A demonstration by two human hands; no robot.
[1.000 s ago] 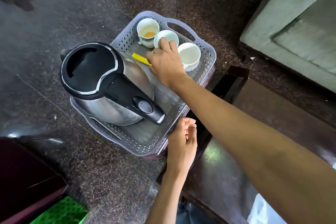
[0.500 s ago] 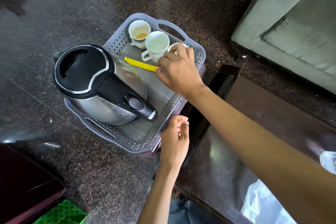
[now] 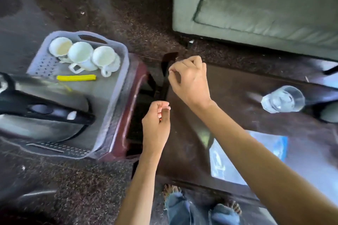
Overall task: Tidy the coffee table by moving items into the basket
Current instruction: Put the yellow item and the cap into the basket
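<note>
Both hands hover empty over the left edge of the tabletop (image 3: 237, 97): the left hand (image 3: 156, 124) nearer, fingers curled into a loose fist, the right hand (image 3: 190, 80) farther, fingers loosely bent. A grey sofa (image 3: 256, 5) stands far right. Left of the tabletop, the grey basket (image 3: 124, 56) sits on a maroon stool (image 3: 136, 82), holding an electric kettle (image 3: 36, 115) near and three white cups (image 3: 80, 53) along its far wall. A glass of water (image 3: 283, 99) stands on the tabletop at right. A yellow strip (image 3: 75, 77) lies in the basket between kettle and cups.
</note>
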